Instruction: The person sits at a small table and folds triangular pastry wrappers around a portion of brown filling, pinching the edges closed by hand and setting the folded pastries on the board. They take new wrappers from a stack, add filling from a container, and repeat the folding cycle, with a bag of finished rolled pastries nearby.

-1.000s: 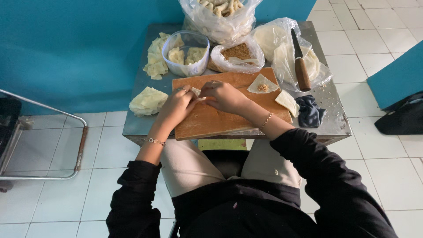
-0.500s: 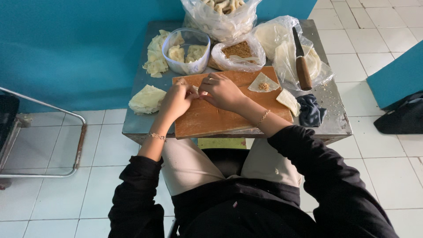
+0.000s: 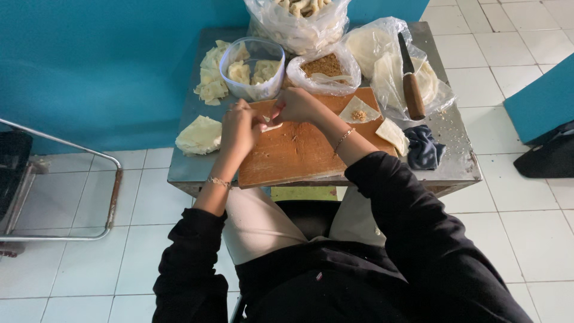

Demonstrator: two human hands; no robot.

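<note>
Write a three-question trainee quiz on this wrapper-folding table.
1. True or false: the knife lies on the wooden board.
2. Which lies nearest the dark cloth? A) clear bowl B) folded triangle wrapper C) metal frame
3. What do the left hand and right hand pinch between them?

Key: 1. False, it rests on the plastic bag of round wrappers. 2. B. 3. A small pale wrapper piece.

A small pale dough wrapper [image 3: 270, 124], partly folded, sits pinched between two hands near the far edge of a wooden cutting board [image 3: 299, 152].
</note>
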